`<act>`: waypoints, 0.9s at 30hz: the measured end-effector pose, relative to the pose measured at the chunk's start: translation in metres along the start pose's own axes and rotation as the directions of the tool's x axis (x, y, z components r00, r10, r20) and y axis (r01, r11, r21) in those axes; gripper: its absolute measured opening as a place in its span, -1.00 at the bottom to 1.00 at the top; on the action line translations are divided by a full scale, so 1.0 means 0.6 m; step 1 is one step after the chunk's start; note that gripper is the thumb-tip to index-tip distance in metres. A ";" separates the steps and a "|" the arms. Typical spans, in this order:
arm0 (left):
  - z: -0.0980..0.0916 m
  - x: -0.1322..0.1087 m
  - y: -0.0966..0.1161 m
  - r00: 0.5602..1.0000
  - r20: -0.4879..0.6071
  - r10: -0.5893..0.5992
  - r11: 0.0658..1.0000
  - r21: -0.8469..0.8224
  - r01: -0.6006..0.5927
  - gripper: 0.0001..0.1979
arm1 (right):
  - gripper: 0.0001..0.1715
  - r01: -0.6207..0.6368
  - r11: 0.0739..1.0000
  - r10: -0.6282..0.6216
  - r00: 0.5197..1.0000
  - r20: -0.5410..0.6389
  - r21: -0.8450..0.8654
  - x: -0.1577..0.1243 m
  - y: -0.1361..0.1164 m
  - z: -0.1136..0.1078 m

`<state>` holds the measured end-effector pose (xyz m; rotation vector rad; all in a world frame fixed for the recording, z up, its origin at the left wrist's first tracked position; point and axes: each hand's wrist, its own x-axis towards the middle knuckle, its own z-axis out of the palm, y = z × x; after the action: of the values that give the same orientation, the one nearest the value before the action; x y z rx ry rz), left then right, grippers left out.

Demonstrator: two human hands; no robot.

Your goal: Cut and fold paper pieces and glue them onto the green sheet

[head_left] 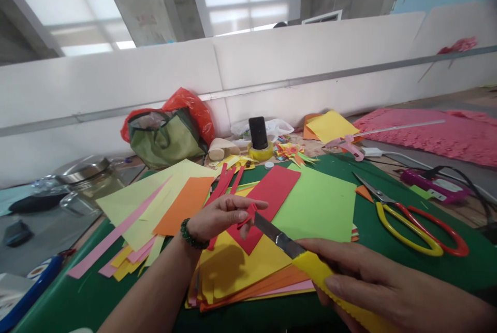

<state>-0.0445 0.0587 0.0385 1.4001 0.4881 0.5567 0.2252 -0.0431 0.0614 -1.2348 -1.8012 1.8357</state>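
Evidently, the step in hand is slitting or creasing: the left hand (217, 214) pinches a small folded red paper strip (251, 212) between its fingers above the paper stack (252, 265), while the right hand (368, 281) grips the yellow knife (308, 264), blade tip at the strip. The next move appears to require a steady pinch and a short, controlled stroke clear of the left fingers.
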 end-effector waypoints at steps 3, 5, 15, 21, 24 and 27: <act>0.001 -0.001 0.001 1.000 -0.006 -0.010 1.000 0.004 0.010 -0.62 | -0.26 -0.008 1.000 0.008 1.000 -0.008 -0.018 0.001 -0.001 -0.001; 0.001 -0.001 0.002 1.000 -0.013 -0.003 1.000 0.001 0.003 -0.64 | -0.28 -0.016 0.999 0.016 1.000 -0.004 -0.033 0.002 0.000 -0.001; 0.000 -0.001 0.001 0.999 -0.015 -0.034 0.999 0.026 0.034 -0.57 | -0.27 0.003 0.999 -0.003 1.000 -0.010 -0.053 0.003 0.001 -0.003; -0.001 -0.004 0.003 0.999 -0.023 -0.041 0.993 0.113 0.043 -0.58 | -0.28 0.002 0.996 -0.003 1.000 -0.020 -0.085 0.002 -0.003 -0.006; 0.003 -0.006 0.010 0.998 -0.058 -0.030 0.989 0.145 0.039 -0.55 | -0.29 0.028 0.993 -0.035 0.998 -0.059 -0.116 0.000 -0.005 -0.007; 0.010 -0.007 0.018 0.996 -0.084 -0.040 0.987 0.155 0.052 -0.56 | -0.29 0.040 0.987 -0.053 0.995 -0.081 -0.158 -0.002 -0.004 -0.009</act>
<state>-0.0449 0.0522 0.0501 1.5165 0.6392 0.5483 0.2289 -0.0399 0.0651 -1.2932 -1.9401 1.6180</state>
